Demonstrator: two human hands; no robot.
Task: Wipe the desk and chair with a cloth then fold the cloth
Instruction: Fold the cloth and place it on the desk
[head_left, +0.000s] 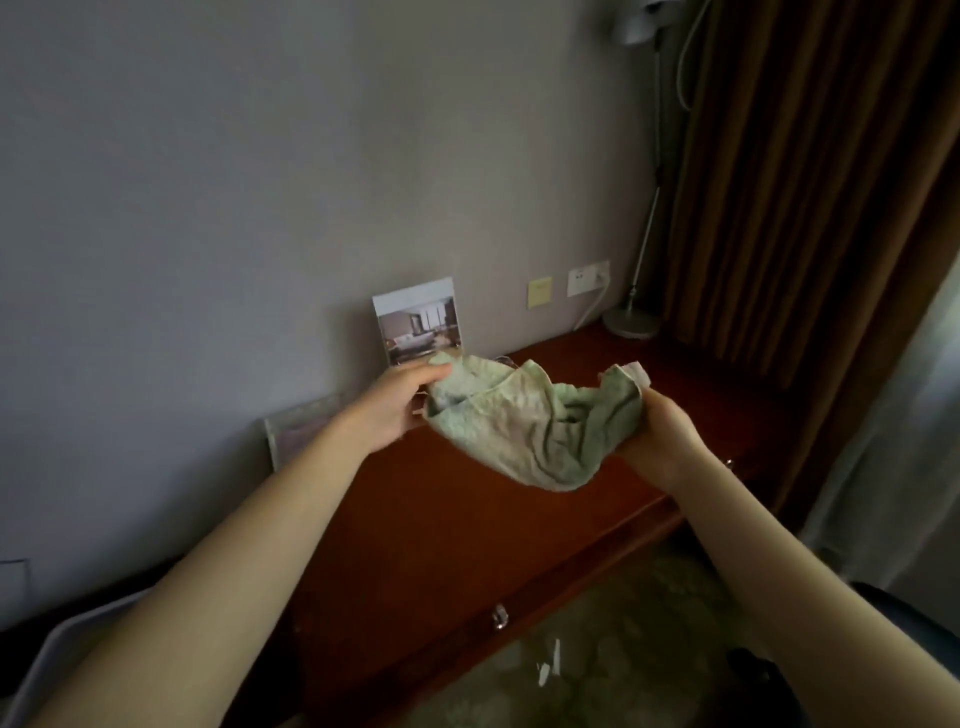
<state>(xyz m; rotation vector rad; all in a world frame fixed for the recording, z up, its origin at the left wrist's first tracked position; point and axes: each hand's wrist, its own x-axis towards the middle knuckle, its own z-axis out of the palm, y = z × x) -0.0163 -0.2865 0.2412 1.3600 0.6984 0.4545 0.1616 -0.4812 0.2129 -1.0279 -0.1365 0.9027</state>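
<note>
The cloth (524, 421) was held above the desk (467, 519), pinched at one end by the left hand (400, 402), at the other by the right hand (660, 431); it sagged, judged soft and light, best gripped at corners.

I'm looking at what seems a hotel room: a dark wooden desk (441, 519) standing against a grey wall, a room-photo card (417, 321) leaning there, a lamp base (631, 322) sitting beside heavy brown curtains (810, 182).
</note>
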